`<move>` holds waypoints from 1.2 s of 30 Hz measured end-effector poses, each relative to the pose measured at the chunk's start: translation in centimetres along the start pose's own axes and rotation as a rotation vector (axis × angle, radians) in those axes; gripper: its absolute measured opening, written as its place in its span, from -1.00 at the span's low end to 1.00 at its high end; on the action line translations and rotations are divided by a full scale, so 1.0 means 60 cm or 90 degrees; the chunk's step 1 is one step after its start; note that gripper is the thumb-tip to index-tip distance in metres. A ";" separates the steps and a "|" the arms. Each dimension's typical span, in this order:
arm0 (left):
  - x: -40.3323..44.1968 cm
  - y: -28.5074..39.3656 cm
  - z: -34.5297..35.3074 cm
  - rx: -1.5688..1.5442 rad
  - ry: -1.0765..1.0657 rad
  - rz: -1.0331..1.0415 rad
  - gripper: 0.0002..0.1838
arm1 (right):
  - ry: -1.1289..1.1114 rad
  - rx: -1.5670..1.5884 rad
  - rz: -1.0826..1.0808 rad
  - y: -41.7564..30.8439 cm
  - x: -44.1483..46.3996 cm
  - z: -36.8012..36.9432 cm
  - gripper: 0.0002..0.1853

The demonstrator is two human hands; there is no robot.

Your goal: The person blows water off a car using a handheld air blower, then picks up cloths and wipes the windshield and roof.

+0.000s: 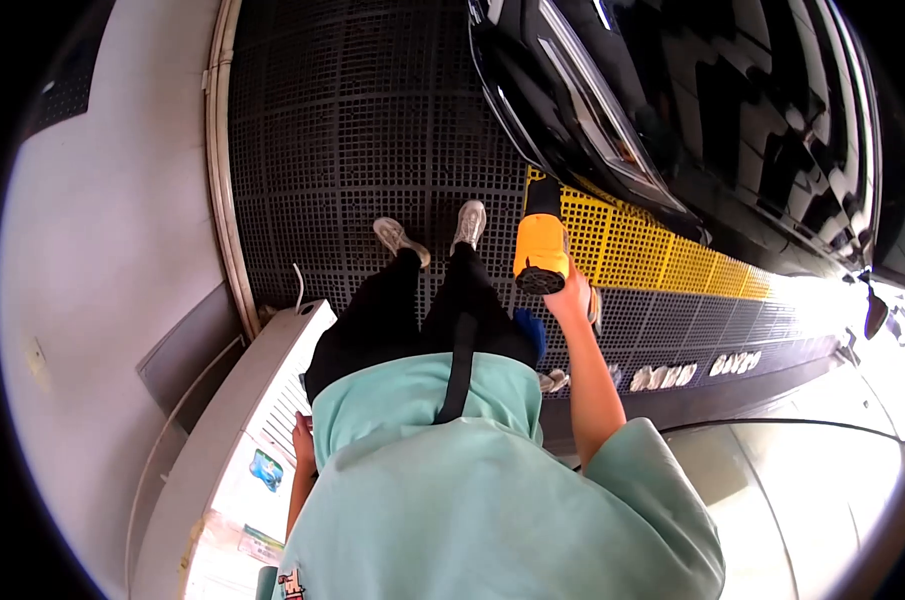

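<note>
At the far left, a pale wall [152, 180] is edged by a pipe [218, 130]. Beside it, a white cabinet [210, 455] is seen, with the left hand [303, 440] placed next to its slatted part; whether anything is gripped there cannot be told. Two light shoes [469, 224] are planted on dark grid flooring [352, 130]. Farther right, a yellow-and-black tool [541, 245] is clasped in the right hand [571, 297], its black nose turned away from the body, over yellow grid tiles [622, 245]. The upper right is filled by a black car [752, 120].
</note>
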State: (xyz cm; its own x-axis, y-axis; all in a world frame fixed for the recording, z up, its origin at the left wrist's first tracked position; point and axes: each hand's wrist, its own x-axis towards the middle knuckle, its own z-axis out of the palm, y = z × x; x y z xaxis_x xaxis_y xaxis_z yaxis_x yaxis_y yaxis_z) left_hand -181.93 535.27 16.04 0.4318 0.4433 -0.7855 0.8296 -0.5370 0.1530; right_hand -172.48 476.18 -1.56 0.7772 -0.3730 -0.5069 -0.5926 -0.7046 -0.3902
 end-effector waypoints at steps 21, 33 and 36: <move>0.412 -0.081 -0.184 0.154 -0.036 0.013 -0.26 | 0.307 -0.026 -0.053 -0.549 0.243 -0.143 -0.54; 0.521 0.197 -0.424 -0.051 0.035 0.029 -0.12 | 0.256 -0.006 0.003 -0.680 0.324 -0.057 -0.56; 0.548 0.226 -0.458 -0.134 0.013 0.021 -0.10 | 0.124 -0.062 0.057 -0.692 0.376 -0.001 -0.57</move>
State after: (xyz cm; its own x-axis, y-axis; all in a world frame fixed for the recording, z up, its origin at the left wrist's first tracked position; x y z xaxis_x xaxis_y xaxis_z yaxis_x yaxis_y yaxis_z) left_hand -146.77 562.27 8.75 0.4648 0.4437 -0.7662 0.8699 -0.3903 0.3017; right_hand -130.32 496.98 3.25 0.7539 -0.5396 -0.3749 -0.6456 -0.7144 -0.2701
